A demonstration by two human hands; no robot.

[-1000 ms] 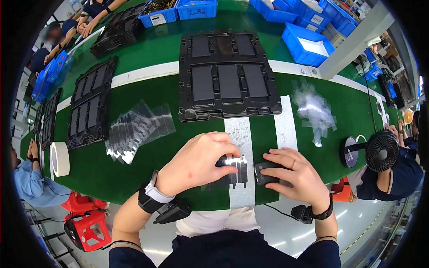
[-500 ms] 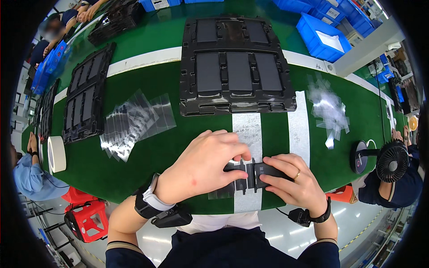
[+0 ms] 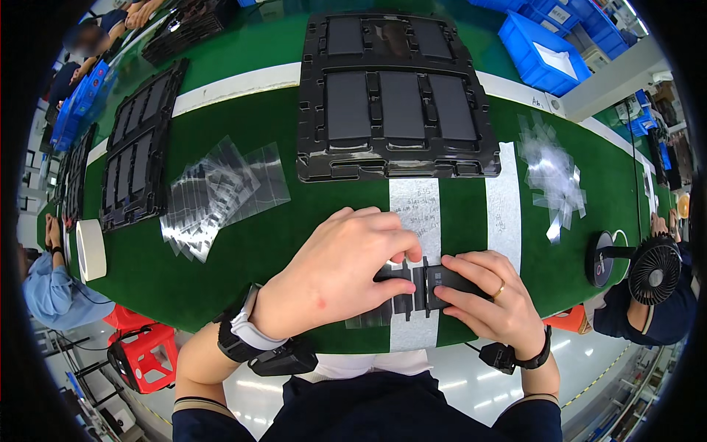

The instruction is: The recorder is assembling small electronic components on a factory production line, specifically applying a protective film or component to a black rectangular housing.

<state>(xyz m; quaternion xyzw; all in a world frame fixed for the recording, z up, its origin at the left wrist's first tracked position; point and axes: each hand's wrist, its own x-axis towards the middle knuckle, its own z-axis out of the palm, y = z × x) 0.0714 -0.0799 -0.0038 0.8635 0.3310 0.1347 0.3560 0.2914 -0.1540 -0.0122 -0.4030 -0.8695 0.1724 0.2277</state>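
Near the table's front edge my right hand (image 3: pixel 495 298) holds down a flat black battery (image 3: pixel 443 277), a small printed square showing on its face. Its fingers lie across the top, and the far end is hidden beneath them. Butted against the battery's left end is a strip piece with black bars (image 3: pixel 420 295) and a pale band between them. My left hand (image 3: pixel 346 254) is closed in a pinch on this piece, thumb and forefinger at its left side. Some clear film (image 3: pixel 372 317) sticks out below the left hand. The palm hides the rest.
A black tray (image 3: pixel 398 168) with several dark flat pieces stands ahead, and another tray (image 3: pixel 136 151) is at left. Clear film sheets (image 3: pixel 213 195) lie left, more film pieces (image 3: pixel 554 173) right. A tape roll (image 3: pixel 91 250) and a small fan (image 3: pixel 654 274) stand at the sides.
The whole view has shifted slightly. Both hands keep nearly the same grip and place on the battery and the barred strip piece.
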